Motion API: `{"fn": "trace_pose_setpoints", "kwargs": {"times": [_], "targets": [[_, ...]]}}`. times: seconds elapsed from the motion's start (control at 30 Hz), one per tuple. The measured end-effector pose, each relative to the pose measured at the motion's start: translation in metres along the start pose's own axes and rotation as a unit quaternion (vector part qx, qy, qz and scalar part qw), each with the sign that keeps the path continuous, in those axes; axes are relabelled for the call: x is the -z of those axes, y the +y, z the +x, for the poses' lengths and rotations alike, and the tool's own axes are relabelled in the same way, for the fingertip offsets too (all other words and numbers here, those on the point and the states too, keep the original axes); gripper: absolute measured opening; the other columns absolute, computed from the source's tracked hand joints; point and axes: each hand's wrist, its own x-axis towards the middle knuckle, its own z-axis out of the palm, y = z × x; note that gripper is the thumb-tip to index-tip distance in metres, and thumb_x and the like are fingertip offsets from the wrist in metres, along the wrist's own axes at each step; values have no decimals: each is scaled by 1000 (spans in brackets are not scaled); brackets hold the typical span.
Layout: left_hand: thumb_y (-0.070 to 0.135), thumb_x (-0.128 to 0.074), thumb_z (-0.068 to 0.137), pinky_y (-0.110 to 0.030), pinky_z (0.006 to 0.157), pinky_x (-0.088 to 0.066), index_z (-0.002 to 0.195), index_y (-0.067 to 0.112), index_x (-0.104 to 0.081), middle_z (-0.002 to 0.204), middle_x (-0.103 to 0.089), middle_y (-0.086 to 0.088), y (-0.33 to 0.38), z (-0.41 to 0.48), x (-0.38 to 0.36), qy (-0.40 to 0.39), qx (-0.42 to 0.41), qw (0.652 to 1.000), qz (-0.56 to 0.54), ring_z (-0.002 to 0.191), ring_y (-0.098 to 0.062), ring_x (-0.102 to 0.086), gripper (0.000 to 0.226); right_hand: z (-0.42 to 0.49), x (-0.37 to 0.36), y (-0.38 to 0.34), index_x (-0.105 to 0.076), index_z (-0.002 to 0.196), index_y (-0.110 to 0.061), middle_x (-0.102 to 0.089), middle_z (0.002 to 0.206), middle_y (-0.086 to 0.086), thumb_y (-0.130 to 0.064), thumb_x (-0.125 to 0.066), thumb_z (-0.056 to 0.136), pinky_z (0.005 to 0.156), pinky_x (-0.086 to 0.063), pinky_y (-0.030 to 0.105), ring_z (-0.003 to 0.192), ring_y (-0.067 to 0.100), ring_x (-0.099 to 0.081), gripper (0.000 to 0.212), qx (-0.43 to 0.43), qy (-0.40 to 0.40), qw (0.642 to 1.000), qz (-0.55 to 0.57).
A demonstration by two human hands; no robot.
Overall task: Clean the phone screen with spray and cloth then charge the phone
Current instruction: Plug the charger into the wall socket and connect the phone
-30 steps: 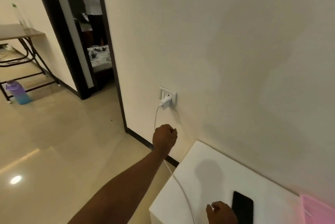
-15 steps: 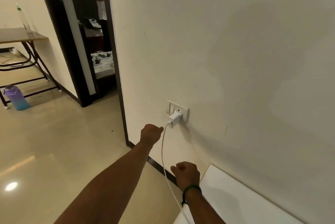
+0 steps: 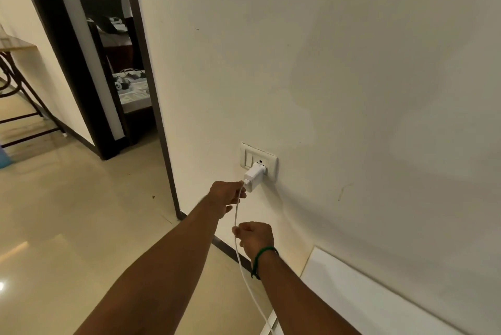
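A white charger adapter point(image 3: 254, 176) sits plugged into the wall socket plate point(image 3: 271, 169). Its white cable point(image 3: 245, 277) hangs down and runs off the bottom edge. My left hand point(image 3: 225, 196) reaches up to the adapter's lower end, fingertips closed on the cable where it enters the adapter. My right hand point(image 3: 254, 235), a green band on its wrist, pinches the cable a short way below. The phone, spray and cloth are out of view.
A white table top point(image 3: 366, 296) stands against the wall at the bottom right. A dark-framed doorway point(image 3: 151, 107) opens to the left of the socket, with a person partly visible inside. A desk with a dark metal frame point(image 3: 16, 96) stands at the far left on the glossy floor.
The view has swung up and left, so the phone left the frame. My left hand rose from lower on the cable to the adapter. My right hand left the table and took the cable.
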Motion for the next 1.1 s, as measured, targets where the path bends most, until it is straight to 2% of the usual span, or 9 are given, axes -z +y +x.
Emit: {"fn": "trace_pose_setpoints", "kwargs": {"times": [0.07,0.13,0.27,0.37,0.57,0.77,0.87,0.97,1.1], "targets": [[23,-61,92,-34,85,-39,87,7,-70,83,-70,-4,2,-2,-2,-4,0,1000,-13,83,-18,-59,19,2,-1,1,-65,59,-18,-72,80,10,-17,-72,77,85,-56,40,74,20,-63,20,-7,11,1000,-1],[18,-61,91,-33,84,-39,83,7,-69,79,-69,-4,4,-3,-4,4,-1,1000,-20,80,-17,-58,16,1,-2,1,-65,58,-21,-71,72,3,-18,-71,78,82,-56,36,73,19,-65,21,-11,14,1000,5],[14,-61,89,-33,82,-39,81,5,-68,77,-69,-4,5,-4,-9,12,1,999,-30,76,-16,-58,14,4,-5,-1,-71,77,-13,-69,80,2,-22,-72,78,73,-48,25,80,20,-63,9,4,39,999,-2],[14,-62,87,-33,81,-40,82,5,-68,77,-69,-5,5,-4,-10,17,4,999,-38,77,-17,-59,12,6,-10,-4,-68,101,-9,-68,103,2,-25,-73,78,85,-48,28,98,22,-62,28,-10,44,999,-17],[13,-62,88,-29,65,-38,80,6,-67,75,-69,-4,5,-3,-11,23,3,999,-47,71,-16,-58,12,6,-21,-7,-73,88,-4,-74,92,10,-15,-66,79,83,-55,32,87,25,-67,16,-28,39,999,-23],[13,-60,87,-29,64,-38,79,6,-67,72,-68,-3,5,-3,-13,25,10,998,-61,68,-15,-56,12,5,-23,-3,-73,89,-6,-72,88,6,-20,-71,79,75,-50,25,81,20,-65,17,-19,14,1000,-3],[12,-60,88,-28,63,-37,78,6,-65,73,-67,-4,5,-1,-16,34,7,997,-63,66,-15,-55,14,1,-22,-6,-68,74,-10,-65,74,4,-16,-67,81,66,-43,21,71,17,-58,9,-19,13,1000,-13],[11,-60,89,-26,59,-37,79,4,-64,74,-66,-5,5,2,-17,48,7,996,-70,65,-14,-55,13,-1,-21,-8,-52,51,-17,-51,54,-3,-14,-64,79,62,-40,21,57,14,-51,30,-5,15,1000,-22],[11,-61,89,-27,58,-36,79,3,-64,72,-66,-6,2,5,-18,47,4,997,-63,64,-14,-55,13,-4,-16,-7,-57,54,-16,-54,55,-3,-15,-64,78,61,-40,21,52,9,-49,24,7,15,1000,-24]]}}
